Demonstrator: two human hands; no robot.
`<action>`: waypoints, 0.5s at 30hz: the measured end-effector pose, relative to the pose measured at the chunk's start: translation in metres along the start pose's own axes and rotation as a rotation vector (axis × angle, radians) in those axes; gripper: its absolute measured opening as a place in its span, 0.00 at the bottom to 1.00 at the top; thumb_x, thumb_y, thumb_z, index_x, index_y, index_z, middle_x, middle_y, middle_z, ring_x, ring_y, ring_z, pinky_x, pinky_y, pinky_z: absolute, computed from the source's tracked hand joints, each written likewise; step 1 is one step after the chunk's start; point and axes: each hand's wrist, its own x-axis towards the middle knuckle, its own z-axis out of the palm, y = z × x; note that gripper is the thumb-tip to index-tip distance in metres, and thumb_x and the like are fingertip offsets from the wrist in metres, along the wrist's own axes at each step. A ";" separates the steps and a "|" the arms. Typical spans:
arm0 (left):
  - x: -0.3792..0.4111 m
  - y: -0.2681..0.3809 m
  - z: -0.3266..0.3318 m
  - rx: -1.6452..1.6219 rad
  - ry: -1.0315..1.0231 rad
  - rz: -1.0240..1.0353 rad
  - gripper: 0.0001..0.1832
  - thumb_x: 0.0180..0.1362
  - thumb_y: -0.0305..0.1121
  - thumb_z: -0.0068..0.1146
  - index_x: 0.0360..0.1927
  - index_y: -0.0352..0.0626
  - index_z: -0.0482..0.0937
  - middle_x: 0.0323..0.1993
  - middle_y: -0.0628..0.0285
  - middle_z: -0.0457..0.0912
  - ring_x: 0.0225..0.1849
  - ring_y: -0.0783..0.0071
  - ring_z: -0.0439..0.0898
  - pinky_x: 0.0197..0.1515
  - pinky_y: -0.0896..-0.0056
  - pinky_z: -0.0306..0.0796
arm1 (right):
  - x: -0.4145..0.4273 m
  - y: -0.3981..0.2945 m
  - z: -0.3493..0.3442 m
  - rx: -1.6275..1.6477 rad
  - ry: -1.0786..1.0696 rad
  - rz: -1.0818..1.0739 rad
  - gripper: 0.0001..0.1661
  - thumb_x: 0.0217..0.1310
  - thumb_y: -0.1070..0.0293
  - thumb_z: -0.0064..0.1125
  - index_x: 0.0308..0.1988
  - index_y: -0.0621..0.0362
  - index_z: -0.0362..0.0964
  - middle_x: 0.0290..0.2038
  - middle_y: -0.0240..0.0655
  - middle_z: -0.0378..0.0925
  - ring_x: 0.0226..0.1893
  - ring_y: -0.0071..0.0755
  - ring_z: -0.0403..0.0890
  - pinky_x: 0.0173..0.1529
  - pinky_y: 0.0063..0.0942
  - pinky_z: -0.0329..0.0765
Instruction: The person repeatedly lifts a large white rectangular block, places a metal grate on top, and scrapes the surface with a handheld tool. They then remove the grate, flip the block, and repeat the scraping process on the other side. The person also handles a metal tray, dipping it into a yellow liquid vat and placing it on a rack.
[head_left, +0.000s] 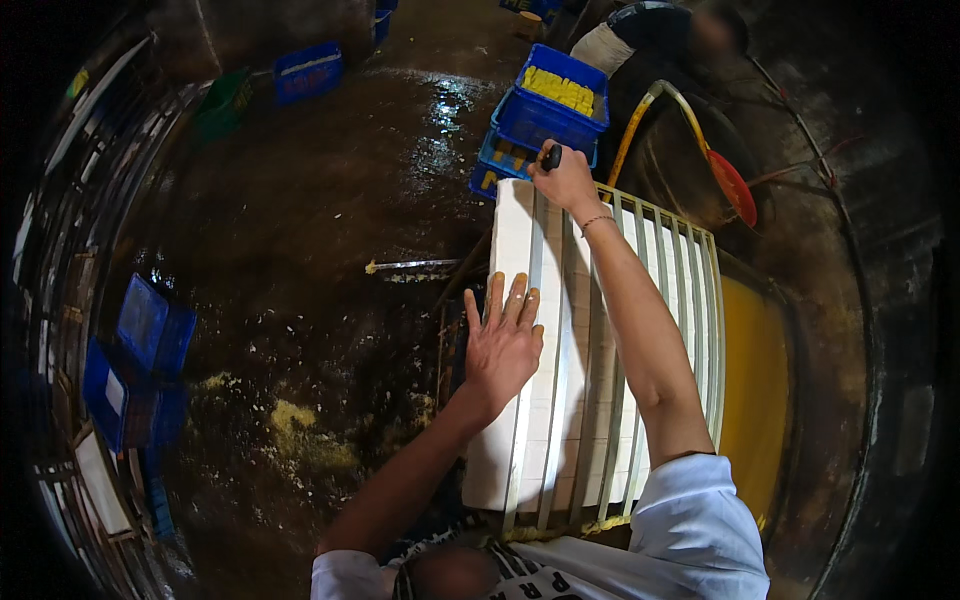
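A large white slab (510, 240), seemingly tofu marked by faint cross lines, lies under a metal frame of parallel bars (556, 405). My left hand (504, 341) rests flat with fingers spread on the slab's left strip, beside the nearest bar. At the far end, my right hand (564, 176) is closed around the dark handle of a tool (551, 157), perhaps a knife; its blade cannot be made out. The bars run lengthwise beneath my right forearm, and white surface shows between them.
Stacked blue crates (551, 124), the top one holding yellow blocks (559, 90), stand beyond the slab. A vat of yellow liquid (754, 390) is at the right. A red scoop (731, 187) and a person (637, 34) are farther back. More blue crates (142, 322) stand left on the wet floor.
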 end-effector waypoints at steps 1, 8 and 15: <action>-0.003 -0.001 -0.002 -0.006 0.006 -0.016 0.27 0.68 0.43 0.46 0.66 0.39 0.69 0.74 0.50 0.56 0.77 0.48 0.46 0.72 0.28 0.40 | -0.006 -0.004 0.002 0.000 0.023 -0.042 0.17 0.50 0.64 0.65 0.38 0.64 0.76 0.34 0.59 0.80 0.38 0.65 0.80 0.43 0.48 0.77; -0.066 -0.008 -0.029 -0.016 -0.095 -0.062 0.35 0.67 0.48 0.48 0.73 0.40 0.58 0.77 0.44 0.42 0.78 0.44 0.40 0.74 0.31 0.36 | -0.196 -0.086 -0.052 0.232 -0.067 0.000 0.14 0.57 0.64 0.64 0.29 0.65 0.73 0.19 0.54 0.74 0.23 0.61 0.78 0.30 0.43 0.74; -0.178 -0.064 -0.070 -0.001 -0.086 -0.105 0.36 0.64 0.43 0.50 0.73 0.40 0.58 0.76 0.41 0.48 0.77 0.39 0.45 0.72 0.30 0.43 | -0.416 -0.181 -0.102 0.357 -0.276 0.236 0.11 0.50 0.76 0.64 0.28 0.64 0.66 0.20 0.47 0.76 0.23 0.49 0.82 0.28 0.39 0.75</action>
